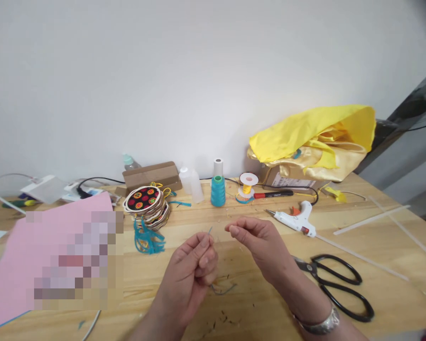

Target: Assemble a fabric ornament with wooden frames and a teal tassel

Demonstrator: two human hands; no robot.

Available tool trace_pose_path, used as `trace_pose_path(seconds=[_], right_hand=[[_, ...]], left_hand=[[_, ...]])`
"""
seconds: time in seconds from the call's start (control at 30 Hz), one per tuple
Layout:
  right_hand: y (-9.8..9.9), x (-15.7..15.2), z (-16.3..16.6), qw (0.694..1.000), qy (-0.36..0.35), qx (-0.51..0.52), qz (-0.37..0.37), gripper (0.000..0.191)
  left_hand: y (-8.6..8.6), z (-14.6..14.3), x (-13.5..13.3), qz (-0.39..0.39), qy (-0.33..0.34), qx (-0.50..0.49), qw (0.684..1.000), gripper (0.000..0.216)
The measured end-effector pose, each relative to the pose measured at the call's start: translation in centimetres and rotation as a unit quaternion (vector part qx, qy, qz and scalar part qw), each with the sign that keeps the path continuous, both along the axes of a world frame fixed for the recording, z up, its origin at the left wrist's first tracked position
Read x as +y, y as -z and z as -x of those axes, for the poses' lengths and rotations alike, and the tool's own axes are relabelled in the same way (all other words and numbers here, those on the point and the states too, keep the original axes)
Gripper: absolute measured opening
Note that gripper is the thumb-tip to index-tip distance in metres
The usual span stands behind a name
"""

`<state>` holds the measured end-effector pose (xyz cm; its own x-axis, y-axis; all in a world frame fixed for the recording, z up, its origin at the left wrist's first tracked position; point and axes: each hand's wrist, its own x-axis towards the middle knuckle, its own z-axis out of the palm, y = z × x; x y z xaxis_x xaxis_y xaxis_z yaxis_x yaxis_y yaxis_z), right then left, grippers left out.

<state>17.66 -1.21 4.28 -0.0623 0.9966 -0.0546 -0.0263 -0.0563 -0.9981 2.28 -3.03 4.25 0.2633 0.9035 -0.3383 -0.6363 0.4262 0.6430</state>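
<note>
My left hand is closed in a pinch over the wooden table, holding a short teal thread whose tip sticks up above the fingers. My right hand is also pinched, thumb against fingertips, a little to the right of that tip; what it holds is too fine to make out. A silver bracelet sits on my right wrist. A dark thread scrap lies on the table beneath the hands.
Black scissors lie to the right, with a white glue gun beyond. A teal thread cone, stacked patterned discs, a teal tassel, pink paper and yellow cloth on a box surround the area.
</note>
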Motion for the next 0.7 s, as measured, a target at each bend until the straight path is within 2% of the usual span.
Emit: trace_pose_path(seconds=[0.2,0.33,0.53,0.7], right_hand=[[0.1,0.1,-0.2,0.999,0.026,0.014,-0.014,0.031],[-0.1,-0.1,-0.3,0.997,0.044,0.008,-0.069,0.016],[-0.8,-0.6,0.3,0.998,0.003,-0.020,-0.055,0.015],[-1.3,-0.8,0.4,0.994,-0.008,-0.051,-0.093,0.008]], left_hand=[[0.1,0.0,0.0,0.008,0.007,-0.022,1.000,0.020],[0.3,0.0,-0.1,0.003,0.007,-0.020,1.000,0.020],[0.3,-0.3,-0.5,-0.015,0.007,0.017,1.000,0.021],[0.5,-0.6,-0.7,-0.044,0.011,0.059,0.997,0.020]])
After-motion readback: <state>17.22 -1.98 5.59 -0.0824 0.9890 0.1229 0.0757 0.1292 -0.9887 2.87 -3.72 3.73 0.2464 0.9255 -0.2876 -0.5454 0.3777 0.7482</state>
